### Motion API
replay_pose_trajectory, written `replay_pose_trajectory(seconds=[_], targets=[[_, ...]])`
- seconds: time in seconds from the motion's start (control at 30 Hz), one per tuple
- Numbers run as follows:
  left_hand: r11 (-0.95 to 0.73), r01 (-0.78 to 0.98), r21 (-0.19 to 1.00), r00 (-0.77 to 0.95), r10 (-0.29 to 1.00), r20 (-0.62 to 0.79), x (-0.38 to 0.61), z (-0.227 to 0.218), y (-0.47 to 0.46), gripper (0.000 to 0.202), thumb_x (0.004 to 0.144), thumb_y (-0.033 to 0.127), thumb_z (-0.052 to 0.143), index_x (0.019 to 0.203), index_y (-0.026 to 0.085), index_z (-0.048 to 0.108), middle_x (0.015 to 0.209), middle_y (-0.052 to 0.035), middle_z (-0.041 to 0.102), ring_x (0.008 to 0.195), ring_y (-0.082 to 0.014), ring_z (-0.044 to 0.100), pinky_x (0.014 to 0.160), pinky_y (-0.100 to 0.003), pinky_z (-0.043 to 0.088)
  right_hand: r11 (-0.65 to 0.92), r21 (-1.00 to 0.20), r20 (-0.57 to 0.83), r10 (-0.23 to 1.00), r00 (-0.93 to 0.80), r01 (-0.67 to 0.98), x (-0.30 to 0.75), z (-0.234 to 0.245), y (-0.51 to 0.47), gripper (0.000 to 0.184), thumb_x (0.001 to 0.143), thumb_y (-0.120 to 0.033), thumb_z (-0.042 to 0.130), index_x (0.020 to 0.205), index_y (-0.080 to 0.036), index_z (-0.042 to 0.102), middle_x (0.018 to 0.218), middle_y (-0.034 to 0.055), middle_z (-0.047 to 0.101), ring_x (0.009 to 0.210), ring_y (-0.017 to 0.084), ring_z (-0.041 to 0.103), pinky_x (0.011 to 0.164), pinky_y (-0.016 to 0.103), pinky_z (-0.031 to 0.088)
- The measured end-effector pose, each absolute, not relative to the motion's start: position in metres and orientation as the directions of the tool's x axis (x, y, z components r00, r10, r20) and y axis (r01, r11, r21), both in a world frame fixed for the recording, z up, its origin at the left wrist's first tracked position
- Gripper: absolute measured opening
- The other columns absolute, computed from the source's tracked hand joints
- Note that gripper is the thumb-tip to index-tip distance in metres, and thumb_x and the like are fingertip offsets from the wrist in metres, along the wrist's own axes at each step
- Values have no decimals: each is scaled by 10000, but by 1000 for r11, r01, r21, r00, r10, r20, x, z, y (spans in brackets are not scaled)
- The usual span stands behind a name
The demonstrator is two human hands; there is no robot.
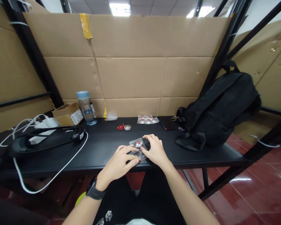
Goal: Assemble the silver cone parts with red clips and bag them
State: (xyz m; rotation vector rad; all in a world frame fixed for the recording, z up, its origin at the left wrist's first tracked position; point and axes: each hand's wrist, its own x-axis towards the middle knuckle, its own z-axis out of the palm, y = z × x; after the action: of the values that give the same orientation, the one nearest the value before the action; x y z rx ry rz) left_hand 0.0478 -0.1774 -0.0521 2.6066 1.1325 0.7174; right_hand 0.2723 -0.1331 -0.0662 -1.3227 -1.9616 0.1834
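Note:
Near the front edge of the black table, a small clear plastic bag (138, 143) lies between my hands, with a round red-and-silver piece inside. My left hand (121, 161), with a dark watch on the wrist, has its fingers curled on the bag's left and lower side. From the right, my right hand (155, 150) holds the bag's edge with bent thumb and fingers. My fingers cover part of the bag. Farther back are a small red piece (120, 127) and a round clear-and-silver disc (127, 127), side by side.
Several packed round pieces (148, 119) lie at the back, beside a dark flat phone-like item (167, 123). A black backpack (220, 109) stands right. Left are a water bottle (86, 109), a cardboard box (68, 114), a black case (46, 140) and a white cable (53, 178) over the edge.

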Motion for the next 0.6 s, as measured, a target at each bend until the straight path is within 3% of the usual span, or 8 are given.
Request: replay_pose_trajectory(seconds=[0.07,0.13,0.2,0.27,0.37,0.47,0.6], targets=[[-619,615,489,464,785,411,46,-56,-171,295,1028,269,413,1109,313,693,1251,-3,688,1251,-214,576,1095,-418,403,577,-557,499,807,-315,597,281,-60,-132,310,897,-335,654,1199,-285,605,1211,60,636,1107,268,600,963,435,430],[-566,578,588,342,822,455,44,-59,-164,341,970,129,389,1207,268,591,1215,-31,678,1193,-193,602,1065,-388,439,640,-593,516,768,-380,489,289,-55,-131,212,1005,-297,479,1166,-279,617,1190,54,649,1099,229,611,959,396,432],[-556,573,602,306,827,472,44,-63,-158,489,866,25,397,1286,251,506,1243,-53,641,1198,-189,592,1068,-381,444,664,-560,524,747,-408,496,293,-53,-132,267,1020,-203,395,1134,-272,626,1165,50,657,1098,218,606,959,390,419],[-563,627,538,334,819,467,46,-65,-154,543,808,-3,423,1274,262,514,1273,-59,609,1228,-204,566,1082,-399,430,683,-482,509,728,-459,548,291,-55,-134,279,954,-124,471,1130,-275,626,1160,44,656,1106,227,593,953,394,410],[-548,706,449,360,824,438,50,-64,-154,352,880,116,520,1180,287,586,1305,-53,587,1266,-242,530,1074,-439,420,700,-422,490,710,-505,576,284,-61,-136,263,873,-96,579,1071,-259,636,1101,38,668,1055,225,609,905,370,428],[-541,711,450,349,826,442,50,-61,-154,119,959,302,545,1026,274,639,1256,-42,617,1234,-241,550,1045,-426,433,693,-472,512,719,-470,545,281,-65,-133,97,919,-173,602,963,-244,650,996,30,682,942,202,632,862,346,451],[-532,658,533,285,831,478,46,-57,-152,224,970,378,533,856,241,668,1150,-38,667,1118,-214,612,1004,-367,456,701,-570,564,714,-416,429,286,-65,-126,76,943,-213,600,883,-234,643,1012,34,695,960,196,635,871,334,466]])
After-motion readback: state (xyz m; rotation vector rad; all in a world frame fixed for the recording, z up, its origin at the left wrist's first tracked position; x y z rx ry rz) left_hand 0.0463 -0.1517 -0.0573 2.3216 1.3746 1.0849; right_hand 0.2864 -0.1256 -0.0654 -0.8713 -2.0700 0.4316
